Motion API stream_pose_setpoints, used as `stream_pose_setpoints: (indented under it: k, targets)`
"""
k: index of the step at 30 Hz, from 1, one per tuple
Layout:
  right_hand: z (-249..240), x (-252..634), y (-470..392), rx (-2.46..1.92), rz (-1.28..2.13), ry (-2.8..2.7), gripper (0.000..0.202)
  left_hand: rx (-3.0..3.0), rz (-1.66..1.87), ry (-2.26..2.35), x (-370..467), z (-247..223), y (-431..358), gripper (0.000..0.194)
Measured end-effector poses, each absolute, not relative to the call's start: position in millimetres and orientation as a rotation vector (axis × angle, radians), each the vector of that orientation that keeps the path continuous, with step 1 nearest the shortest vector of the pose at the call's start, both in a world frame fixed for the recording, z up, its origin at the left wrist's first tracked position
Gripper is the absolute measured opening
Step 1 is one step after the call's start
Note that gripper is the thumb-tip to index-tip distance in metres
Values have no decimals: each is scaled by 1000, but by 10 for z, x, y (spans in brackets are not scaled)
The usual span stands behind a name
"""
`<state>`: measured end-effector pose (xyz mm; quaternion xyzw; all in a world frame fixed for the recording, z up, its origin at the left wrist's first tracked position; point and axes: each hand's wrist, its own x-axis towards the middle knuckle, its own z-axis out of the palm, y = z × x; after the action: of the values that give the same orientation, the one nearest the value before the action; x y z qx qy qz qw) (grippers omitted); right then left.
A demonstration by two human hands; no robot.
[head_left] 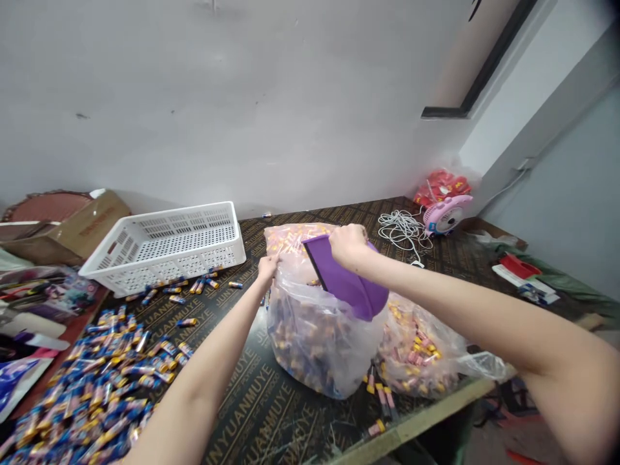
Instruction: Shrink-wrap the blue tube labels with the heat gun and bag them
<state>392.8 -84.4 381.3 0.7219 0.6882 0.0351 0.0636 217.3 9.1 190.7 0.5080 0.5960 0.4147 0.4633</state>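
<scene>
Directions take the large bag [314,352], low in the middle of the dark tabletop [252,394], as the clock's centre. Near nine o'clock, blue, pink and yellow tubes [104,381] lie in a loose heap. Near ten, a carton [80,226] stands by the wall [261,116], with a white basket [167,274] just right of it; more tubes lie along the basket's near side.

Between ten and eleven, the left hand [268,268] is closed on the plastic at the bag's upper edge. The bag is clear and well filled with blue-toned tubes. At eleven, a pinkish bag [278,237] shows just behind it. Toward twelve, the right hand [349,245] holds a purple scoop [351,284], fist closed, the scoop tilted at the bag's mouth; what it carries is hidden.

At three, a second bag [411,355] of pink and yellow tubes sits beside the large one, a few loose tubes at its foot. Between one and two, a white cord [402,229] lies coiled. At two, a pink fan [448,214] stands before a bag of red packets [440,186].
</scene>
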Motion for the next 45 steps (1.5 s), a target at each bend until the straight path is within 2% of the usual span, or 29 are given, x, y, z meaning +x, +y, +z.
stream_pose_setpoints:
  k: [5, 7, 9, 11, 13, 15, 17, 20, 23, 26, 33, 45]
  targets:
    - [4374, 4071, -1027, 2232, 445, 2088, 21, 1234, 938, 1431, 1994, 1872, -51, 41]
    - [4553, 4212, -1200, 2258, 578, 2180, 27, 1241, 910, 1422, 1854, 1833, -184, 42]
    - [4633, 4395, -1399, 2264, 690, 2376, 31, 1240, 895, 1452, 1638, 1726, -427, 45]
    - [4568, 4555, -1565, 2227, 847, 2572, 25, 1232, 888, 1536, 1344, 1541, -825, 44]
    - [4324, 4591, -1660, 2222, 854, 2422, 28, 1223, 885, 1671, 985, 1299, -1388, 39]
    - [3897, 4426, -1703, 2214, 521, 2413, 40, 1215, 885, 1826, 582, 1031, -2069, 36]
    - [3329, 4070, -1751, 2185, 64, 2451, 49, 1198, 869, 2008, 150, 766, -2774, 41]
    - [2416, 3414, -1927, 2018, -448, 2359, 53, 1302, 594, 2501, -520, 424, -3662, 51]
    - [1766, 2929, -2174, 1865, -458, 2294, 54, 1170, 416, 2834, -1167, 197, -4164, 60]
    - [1558, 2662, -2331, 1833, -237, 2129, 55, 1115, 327, 2955, -1719, 62, -4276, 66]
    - [1704, 2247, -2409, 1776, -34, 2007, 57, 1150, 231, 2922, -2440, -165, -3977, 74]
    - [980, 1785, -2510, 1797, -403, 1743, 51, 1476, 18, 2655, -2488, -282, -3602, 73]
